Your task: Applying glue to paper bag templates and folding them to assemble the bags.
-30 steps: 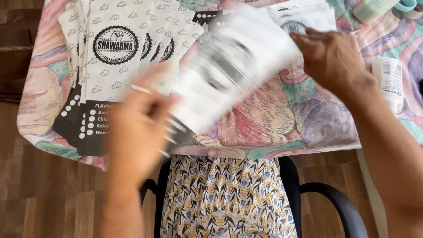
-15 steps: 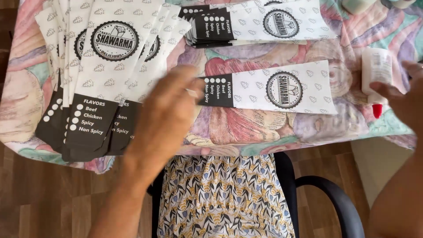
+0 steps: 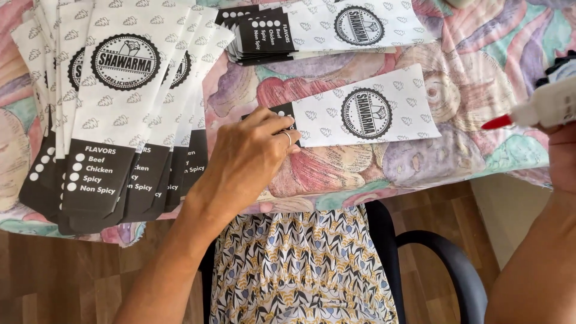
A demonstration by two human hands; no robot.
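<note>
A single white paper sleeve (image 3: 360, 111) with a round black emblem and a black end lies flat on the patterned tablecloth (image 3: 474, 72). My left hand (image 3: 249, 159) rests on its black end, fingers pressing down; a ring is on one finger. My right hand (image 3: 561, 156) is at the right edge and holds a white glue bottle (image 3: 543, 108) with a red tip, which points left toward the sleeve. Only part of that hand shows.
A fanned stack of the same sleeves (image 3: 114, 108) lies at the left, black ends toward me. Another stack (image 3: 324, 27) lies at the top centre. A black chair arm (image 3: 450, 264) and wooden floor show below the table edge.
The blurred sleeve that both hands held now lies flat on the cloth. My left hand came down onto its black end. My right hand took the glue bottle and tipped it toward the sleeve.
</note>
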